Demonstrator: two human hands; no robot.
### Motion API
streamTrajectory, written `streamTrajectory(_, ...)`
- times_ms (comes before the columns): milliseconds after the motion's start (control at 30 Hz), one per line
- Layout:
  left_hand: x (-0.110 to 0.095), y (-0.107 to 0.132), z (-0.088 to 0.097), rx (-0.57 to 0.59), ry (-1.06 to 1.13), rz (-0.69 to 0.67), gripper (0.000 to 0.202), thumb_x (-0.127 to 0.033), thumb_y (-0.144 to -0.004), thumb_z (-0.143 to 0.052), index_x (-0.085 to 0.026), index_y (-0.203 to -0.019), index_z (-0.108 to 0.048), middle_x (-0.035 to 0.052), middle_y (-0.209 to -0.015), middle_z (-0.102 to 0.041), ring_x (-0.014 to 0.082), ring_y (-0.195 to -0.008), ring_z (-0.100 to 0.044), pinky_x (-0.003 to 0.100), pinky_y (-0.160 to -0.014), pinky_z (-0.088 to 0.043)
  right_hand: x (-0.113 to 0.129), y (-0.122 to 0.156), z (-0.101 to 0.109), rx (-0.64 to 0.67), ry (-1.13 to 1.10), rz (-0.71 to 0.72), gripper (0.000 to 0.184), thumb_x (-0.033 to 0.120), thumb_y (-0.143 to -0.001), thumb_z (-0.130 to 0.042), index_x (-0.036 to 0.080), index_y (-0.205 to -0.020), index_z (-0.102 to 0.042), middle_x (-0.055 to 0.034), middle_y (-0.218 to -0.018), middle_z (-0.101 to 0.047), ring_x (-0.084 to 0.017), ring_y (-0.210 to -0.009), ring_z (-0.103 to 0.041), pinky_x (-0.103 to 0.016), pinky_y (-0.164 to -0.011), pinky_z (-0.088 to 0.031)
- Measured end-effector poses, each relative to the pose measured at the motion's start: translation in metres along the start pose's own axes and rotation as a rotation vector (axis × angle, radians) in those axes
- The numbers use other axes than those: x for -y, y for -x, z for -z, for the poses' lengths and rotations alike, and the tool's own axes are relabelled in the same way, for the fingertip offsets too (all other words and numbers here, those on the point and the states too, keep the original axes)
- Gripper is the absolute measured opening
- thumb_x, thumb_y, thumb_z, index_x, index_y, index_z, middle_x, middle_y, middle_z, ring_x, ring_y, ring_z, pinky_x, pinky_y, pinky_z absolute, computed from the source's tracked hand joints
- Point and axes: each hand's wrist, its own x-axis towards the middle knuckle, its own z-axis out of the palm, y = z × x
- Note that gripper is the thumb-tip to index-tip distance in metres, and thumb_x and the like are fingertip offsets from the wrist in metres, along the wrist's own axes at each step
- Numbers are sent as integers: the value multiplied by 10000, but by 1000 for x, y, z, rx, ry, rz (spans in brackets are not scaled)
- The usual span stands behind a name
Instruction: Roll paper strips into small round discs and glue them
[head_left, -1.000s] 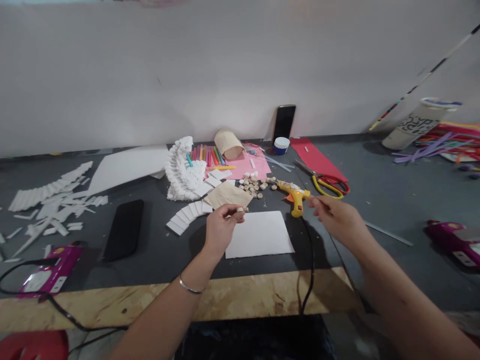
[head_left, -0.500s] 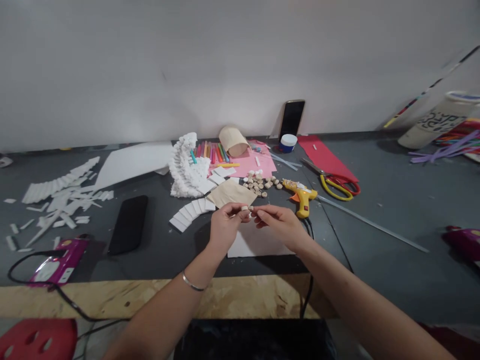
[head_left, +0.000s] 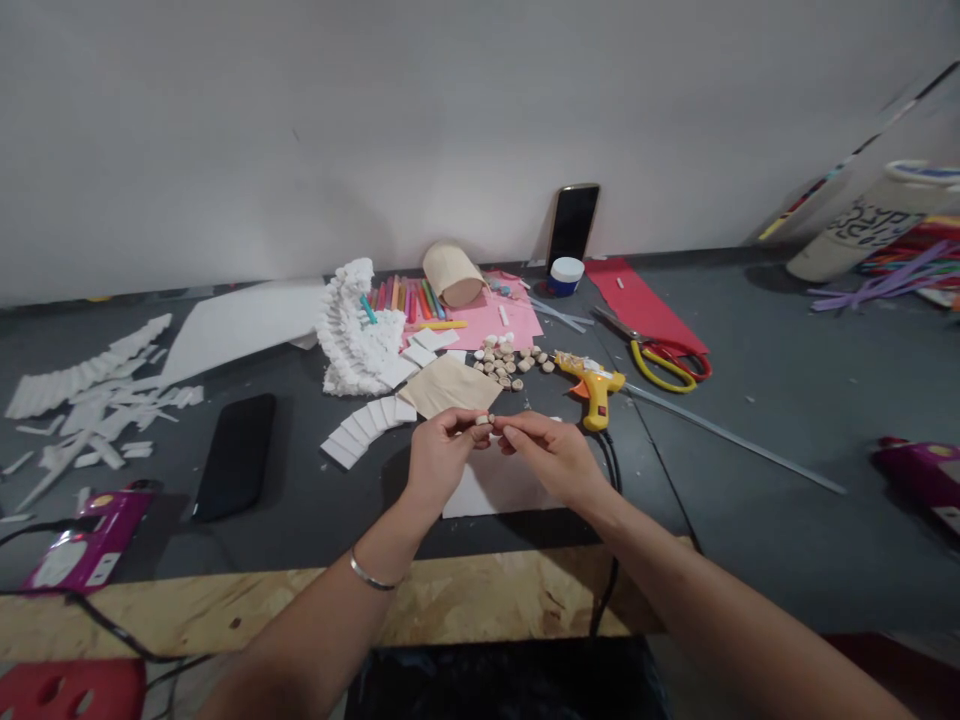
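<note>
- Hands have closed in: the left hand point(head_left: 442, 460) and right hand point(head_left: 551, 458) now meet, gripping a small white piece point(head_left: 486, 420) at the fingertips
- Glue gun point(head_left: 592, 392) sits just beyond — untouched

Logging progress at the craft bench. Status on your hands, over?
Left hand and right hand together at the fingertips. Small white piece pinched between them. Glue gun beside right hand, not held.

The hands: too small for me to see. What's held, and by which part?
A small white piece, pinched in the left hand's fingertips; the right hand's grip on it is unclear.
</note>
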Motion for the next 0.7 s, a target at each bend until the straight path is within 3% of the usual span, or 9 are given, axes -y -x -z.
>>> streamTrajectory(267, 1, 0, 0, 0, -48, -13, 205, -304, -663, -763, -153, -801, -748, 27, -717, -728, 123, -594, -663, 209, -598, -533, -3, 4, -4, -14, 56, 44, 281, 278, -920, -492, 219, -1059, -729, -54, -874, -726, -159, -741, -668, -295, -697, -527)
streamTrajectory(700, -4, -1, -1, -12, -120, -15, 260, -379, -662, -766, -158, -799, -747, 37, -708, -726, 140, -598, -658, 234, -607, -530, -3, 6, -7, -29, 146, 106, 319, 244, -925, -476, 251, -1152, -699, -57, -930, -742, -174, -781, -682, -296, -687, -523)
